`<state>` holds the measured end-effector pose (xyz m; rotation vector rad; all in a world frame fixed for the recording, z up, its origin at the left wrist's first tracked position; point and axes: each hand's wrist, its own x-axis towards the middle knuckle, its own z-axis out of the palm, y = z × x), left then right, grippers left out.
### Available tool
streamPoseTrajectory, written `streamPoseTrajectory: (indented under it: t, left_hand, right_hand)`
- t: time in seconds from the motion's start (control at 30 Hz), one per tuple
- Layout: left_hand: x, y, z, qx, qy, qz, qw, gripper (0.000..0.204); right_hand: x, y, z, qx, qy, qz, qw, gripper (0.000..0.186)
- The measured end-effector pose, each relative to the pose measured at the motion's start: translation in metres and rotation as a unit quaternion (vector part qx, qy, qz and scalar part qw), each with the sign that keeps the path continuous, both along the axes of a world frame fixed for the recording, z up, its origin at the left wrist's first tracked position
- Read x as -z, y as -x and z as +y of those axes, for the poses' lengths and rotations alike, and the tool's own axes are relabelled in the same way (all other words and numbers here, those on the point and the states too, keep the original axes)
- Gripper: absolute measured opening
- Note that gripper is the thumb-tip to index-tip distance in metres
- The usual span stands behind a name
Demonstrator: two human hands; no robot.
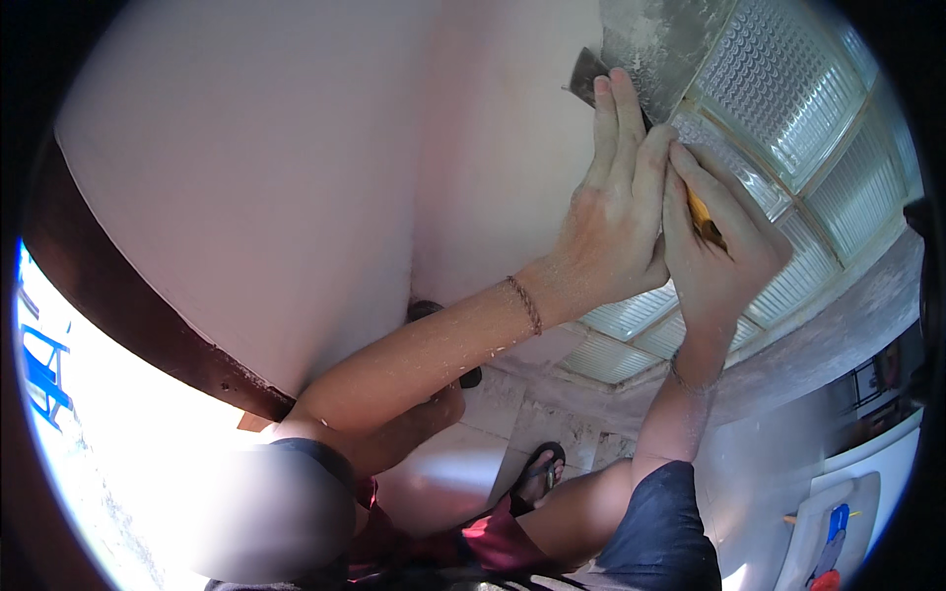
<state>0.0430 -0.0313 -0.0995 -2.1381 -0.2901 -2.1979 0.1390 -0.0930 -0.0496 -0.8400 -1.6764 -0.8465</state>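
Close head-worn fisheye view, downward and forward onto the fingers point(603, 133)

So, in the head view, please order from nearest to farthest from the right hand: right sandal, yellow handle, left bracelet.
1. Yellow handle: inside the right hand.
2. Left bracelet: leftward, slightly lower.
3. Right sandal: far below, toward the left.

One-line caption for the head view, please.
Right hand grips a scraper by its yellow handle, left hand laying fingers near its blade, beside glass blocks.
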Motion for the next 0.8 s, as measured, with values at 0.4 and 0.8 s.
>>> streamPoseTrajectory:
  t: [0.4, 0.8]
  left_hand:
    - [0.002, 0.0, 0.003, -0.012, -0.011, 0.021, 1.0, 0.057]
    - [0.004, 0.0, 0.008, -0.025, -0.009, -0.007, 1.0, 0.056]
  right_hand:
    - [-0.001, -0.004, -0.001, 0.013, 0.017, -0.003, 1.0, 0.02]
    - [0.003, -0.001, 0.005, 0.004, 0.003, -0.029, 1.0, 0.018]
